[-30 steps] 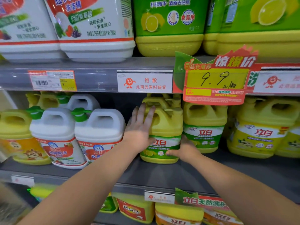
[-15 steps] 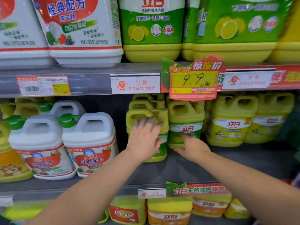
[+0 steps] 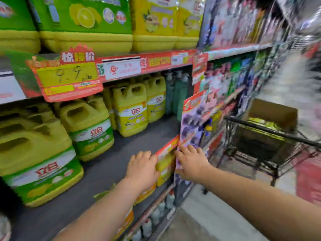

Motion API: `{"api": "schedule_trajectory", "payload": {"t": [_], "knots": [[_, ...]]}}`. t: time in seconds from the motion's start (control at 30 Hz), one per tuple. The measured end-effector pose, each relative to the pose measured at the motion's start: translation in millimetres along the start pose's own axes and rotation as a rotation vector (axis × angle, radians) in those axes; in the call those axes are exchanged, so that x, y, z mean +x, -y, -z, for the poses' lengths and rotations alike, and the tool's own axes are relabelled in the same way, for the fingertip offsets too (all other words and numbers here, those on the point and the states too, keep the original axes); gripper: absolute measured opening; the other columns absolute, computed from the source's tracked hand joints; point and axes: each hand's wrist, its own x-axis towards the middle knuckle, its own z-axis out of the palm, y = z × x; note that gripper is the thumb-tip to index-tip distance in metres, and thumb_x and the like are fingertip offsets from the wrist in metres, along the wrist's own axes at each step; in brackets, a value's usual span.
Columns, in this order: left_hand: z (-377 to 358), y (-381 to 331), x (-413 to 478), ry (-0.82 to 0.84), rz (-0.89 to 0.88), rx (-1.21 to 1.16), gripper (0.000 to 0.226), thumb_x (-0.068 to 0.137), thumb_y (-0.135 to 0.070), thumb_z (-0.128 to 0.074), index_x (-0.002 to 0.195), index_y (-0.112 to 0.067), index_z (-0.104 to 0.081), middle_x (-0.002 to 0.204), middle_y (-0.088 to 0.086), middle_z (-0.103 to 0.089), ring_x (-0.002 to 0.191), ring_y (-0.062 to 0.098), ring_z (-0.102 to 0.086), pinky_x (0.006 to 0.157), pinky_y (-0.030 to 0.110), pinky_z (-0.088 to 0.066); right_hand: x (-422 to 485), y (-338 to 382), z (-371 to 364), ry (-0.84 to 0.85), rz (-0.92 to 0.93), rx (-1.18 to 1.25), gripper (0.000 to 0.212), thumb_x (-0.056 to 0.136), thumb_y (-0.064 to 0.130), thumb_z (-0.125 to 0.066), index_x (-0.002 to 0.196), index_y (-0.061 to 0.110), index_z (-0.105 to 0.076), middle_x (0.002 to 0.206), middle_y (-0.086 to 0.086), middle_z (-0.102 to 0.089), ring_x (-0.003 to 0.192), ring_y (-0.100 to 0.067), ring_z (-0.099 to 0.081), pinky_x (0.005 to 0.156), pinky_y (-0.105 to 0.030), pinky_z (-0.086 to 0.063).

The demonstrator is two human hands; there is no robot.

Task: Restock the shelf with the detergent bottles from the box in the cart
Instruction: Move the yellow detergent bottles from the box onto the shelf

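Note:
Yellow detergent bottles with green labels (image 3: pixel 90 126) stand on the grey middle shelf (image 3: pixel 139 138), with more yellow-labelled ones (image 3: pixel 132 110) further right. My left hand (image 3: pixel 141 168) hovers over the shelf's front edge, empty, fingers loosely apart. My right hand (image 3: pixel 190 161) is just past the shelf's right end, in front of a hanging purple card, also empty and spread. At the right, a black wire cart (image 3: pixel 264 138) carries an open cardboard box (image 3: pixel 276 113) with yellow-green bottles (image 3: pixel 260 124) inside. The whole view is motion-blurred.
A red and yellow 9.9 price sign (image 3: pixel 69 77) hangs from the upper shelf edge. Large green and yellow jugs (image 3: pixel 90 32) fill the top shelf. Dark green bottles (image 3: pixel 178 94) stand at the middle shelf's right end. A second shelving bay (image 3: pixel 234 70) of packets follows, then bare floor (image 3: pixel 205 220).
Both hands have let go of the green-labelled bottle, which stays on the shelf. The view has swung right, bringing the cart and box into sight; my hands moved right along the shelf edge.

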Motion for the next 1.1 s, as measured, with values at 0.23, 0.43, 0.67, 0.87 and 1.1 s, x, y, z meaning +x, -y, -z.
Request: {"api": "schedule_trajectory", "payload": {"t": [0.23,0.43,0.67,0.87,1.1], "knots": [[2.1,-89.9,23.0,0.072,-0.116,-0.023,0.050,0.084,-0.051,-0.052,0.123,-0.020,-0.045,0.129,0.005,-0.045,0.124,0.028,-0.040,0.101,0.039,-0.032,-67.6,-91.6,-19.7,0.049,-0.183,0.039,0.070,0.089,0.053,-0.047,0.146,0.021,-0.022,0.153,-0.004,-0.025,0.142,-0.030,-0.017,0.112,-0.052,-0.019],[0.8,-198.6,49.7,0.101,-0.155,-0.033,0.055,0.084,-0.054,-0.051,0.128,-0.021,-0.042,0.130,0.004,-0.044,0.124,0.027,-0.040,0.098,0.039,-0.035,-131.7,-190.7,-37.4,0.057,-0.284,0.094,0.069,0.089,0.052,-0.046,0.146,0.023,-0.021,0.152,-0.002,-0.026,0.141,-0.029,-0.019,0.111,-0.052,-0.020],[5.6,-376.3,89.6,0.089,-0.299,-0.083,0.054,0.084,-0.053,-0.053,0.125,-0.020,-0.043,0.130,0.004,-0.046,0.123,0.028,-0.043,0.099,0.040,-0.036,-220.1,-335.4,-50.6,0.084,-0.448,0.106,0.073,0.088,0.055,-0.047,0.148,0.023,-0.020,0.153,-0.003,-0.025,0.142,-0.030,-0.018,0.113,-0.053,-0.018],[2.4,-502.1,108.0,0.140,-0.459,-0.097,0.054,0.084,-0.051,-0.053,0.128,-0.020,-0.043,0.130,0.005,-0.045,0.124,0.028,-0.041,0.100,0.042,-0.034,-295.6,-424.8,-65.6,0.095,-0.594,0.117,0.072,0.088,0.055,-0.048,0.147,0.023,-0.021,0.151,-0.003,-0.029,0.141,-0.030,-0.021,0.112,-0.051,-0.020],[-4.8,-626.1,132.8,0.208,-0.661,-0.109,0.060,0.086,-0.053,-0.051,0.133,-0.017,-0.041,0.135,0.007,-0.044,0.126,0.029,-0.040,0.102,0.042,-0.034,-358.5,-500.7,-91.7,0.121,-0.797,0.165,0.070,0.087,0.056,-0.048,0.144,0.024,-0.023,0.151,-0.002,-0.030,0.141,-0.029,-0.021,0.111,-0.051,-0.021]]}}
